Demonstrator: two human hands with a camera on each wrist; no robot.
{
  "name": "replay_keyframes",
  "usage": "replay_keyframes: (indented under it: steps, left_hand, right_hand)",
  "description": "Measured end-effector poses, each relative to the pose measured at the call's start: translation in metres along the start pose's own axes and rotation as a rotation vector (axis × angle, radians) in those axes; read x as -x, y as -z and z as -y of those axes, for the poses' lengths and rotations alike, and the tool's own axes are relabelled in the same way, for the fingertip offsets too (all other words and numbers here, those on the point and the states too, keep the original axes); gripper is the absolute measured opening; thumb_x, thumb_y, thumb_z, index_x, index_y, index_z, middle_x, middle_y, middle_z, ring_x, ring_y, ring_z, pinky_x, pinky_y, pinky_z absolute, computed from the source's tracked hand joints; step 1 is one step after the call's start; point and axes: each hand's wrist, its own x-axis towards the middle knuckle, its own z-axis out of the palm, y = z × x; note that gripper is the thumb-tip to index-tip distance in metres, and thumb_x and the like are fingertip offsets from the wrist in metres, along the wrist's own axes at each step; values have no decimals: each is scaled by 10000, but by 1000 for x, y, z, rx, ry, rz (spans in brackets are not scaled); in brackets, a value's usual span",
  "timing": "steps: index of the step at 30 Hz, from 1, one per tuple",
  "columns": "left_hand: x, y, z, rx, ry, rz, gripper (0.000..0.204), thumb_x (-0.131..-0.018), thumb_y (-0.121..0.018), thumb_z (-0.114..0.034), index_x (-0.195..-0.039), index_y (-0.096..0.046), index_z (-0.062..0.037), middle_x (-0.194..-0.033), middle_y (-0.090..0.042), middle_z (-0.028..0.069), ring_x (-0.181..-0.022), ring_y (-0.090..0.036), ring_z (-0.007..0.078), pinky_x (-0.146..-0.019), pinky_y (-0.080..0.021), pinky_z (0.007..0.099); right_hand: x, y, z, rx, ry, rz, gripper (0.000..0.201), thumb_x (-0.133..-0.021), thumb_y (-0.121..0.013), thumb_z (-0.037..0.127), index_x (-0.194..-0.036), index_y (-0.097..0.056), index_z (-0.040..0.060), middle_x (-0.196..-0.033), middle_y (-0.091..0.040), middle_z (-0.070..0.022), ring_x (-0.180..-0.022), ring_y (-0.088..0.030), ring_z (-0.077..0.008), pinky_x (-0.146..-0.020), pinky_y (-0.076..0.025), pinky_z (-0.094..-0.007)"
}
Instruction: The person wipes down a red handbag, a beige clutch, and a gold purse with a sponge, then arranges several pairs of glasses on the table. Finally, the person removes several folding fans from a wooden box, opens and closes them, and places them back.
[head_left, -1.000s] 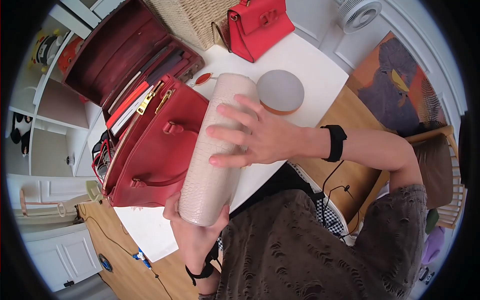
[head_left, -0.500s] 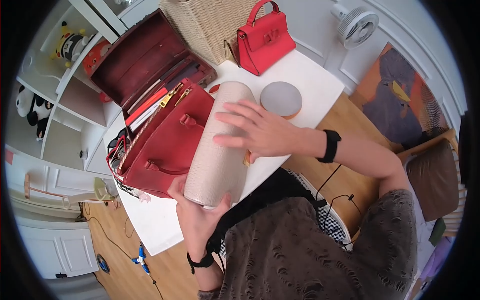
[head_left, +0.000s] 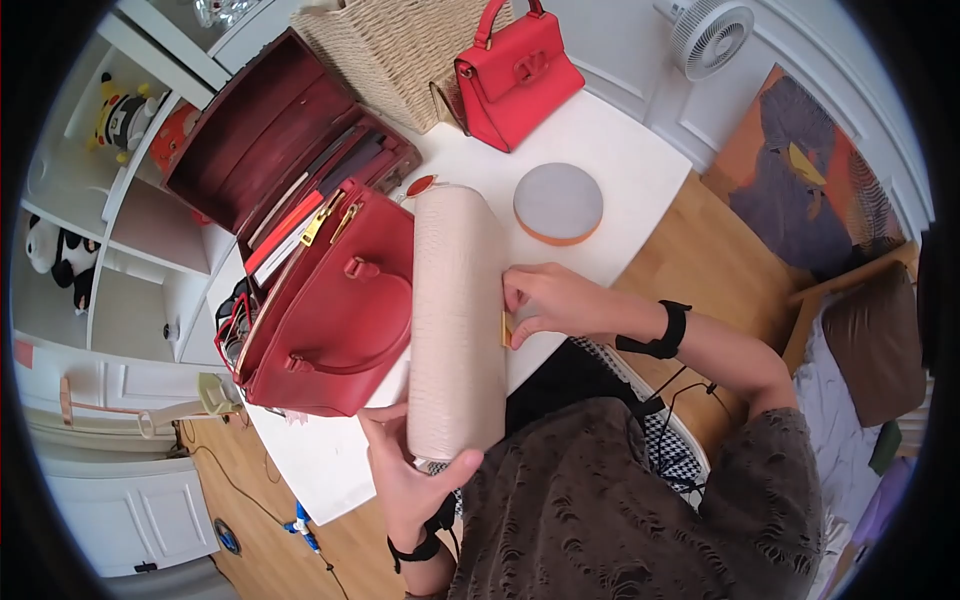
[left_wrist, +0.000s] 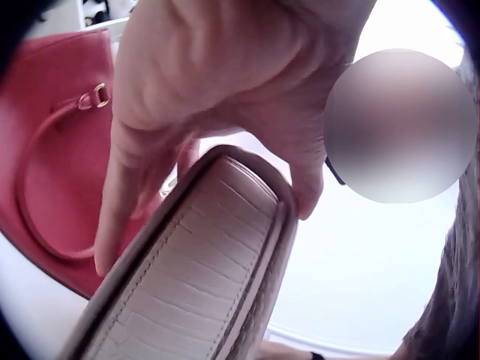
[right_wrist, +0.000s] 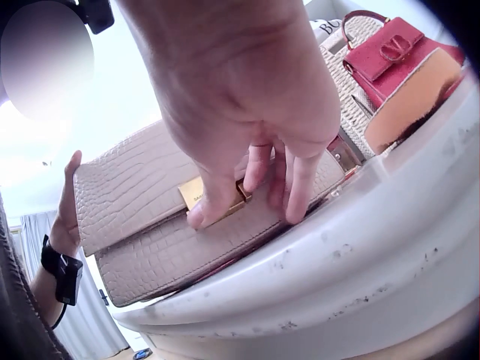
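A beige crocodile-embossed handbag (head_left: pixel 457 330) stands at the table's near edge, its top towards the head camera. At its near end my left hand (head_left: pixel 412 480) holds it, thumb on one side and fingers on the other; the left wrist view shows this hand (left_wrist: pixel 232 82) spanning the bag's narrow end (left_wrist: pixel 187 255). On the front flap sits a gold clasp (right_wrist: pixel 192 192). My right hand (head_left: pixel 560 302) pinches at that clasp, the thumb lying on the metal and the fingers beside it in the right wrist view. Left of it leans a larger red handbag (head_left: pixel 340 305).
An open dark-red case (head_left: pixel 265 130) with papers stands behind the red handbag. A small red bag (head_left: pixel 520 80), a woven basket (head_left: pixel 400 60), red-lensed sunglasses (head_left: pixel 421 186) and a grey-topped round object (head_left: pixel 558 200) share the white table (head_left: pixel 640 140).
My right hand has moved from the top of the beige handbag down to the clasp on its front. The bag has turned more upright in the head view, my left hand still holding its end.
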Motion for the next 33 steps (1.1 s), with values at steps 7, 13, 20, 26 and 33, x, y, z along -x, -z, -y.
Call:
replay_keyframes:
  steps: [7,13,20,26,33]
  left_hand:
    - [-39,1,-21,245,131,283,1184,-688,-863,-393,-1494,-77,-27,-1364,-451,313,-1234,-510,341,-1021,-402,411]
    - [-82,13,-43,-86,296,641,1242,-574,-868,-204,-1520,-90,7,-1409,-423,226,-1322,-421,282,-1095,-319,384]
    - [-62,35,-24,40,92,538,1226,-531,-868,-204,-1494,-151,42,-1428,-392,179,-1333,-378,263,-1099,-293,392]
    - [-19,57,22,432,35,280,1185,-525,-888,-248,-1447,-213,64,-1380,-438,191,-1239,-482,259,-1028,-386,403]
    - [-60,32,-31,237,183,292,991,-613,-906,-147,-1374,-308,66,-1280,-535,197,-1173,-559,268,-977,-462,404]
  right_hand:
    - [-8,10,6,-395,-494,309,320,-729,-822,144,-917,-645,-45,-805,-716,-108,-670,-678,-176,-626,-541,-303]
    - [-8,7,-2,-411,-389,322,239,-789,-791,110,-939,-651,-14,-831,-714,-87,-691,-665,-147,-627,-533,-285]
    - [23,4,8,-639,-349,-124,438,-689,-891,268,-912,-599,29,-879,-634,-33,-838,-617,-145,-730,-489,-299]
    - [13,33,53,-982,-253,-172,972,-705,-892,316,-1398,-285,8,-1349,-429,-117,-1259,-432,-194,-1038,-392,-355]
    - [6,32,63,-1109,-242,-28,1024,-776,-835,222,-1496,-146,-13,-1467,-344,-112,-1366,-325,-191,-1134,-287,-369]
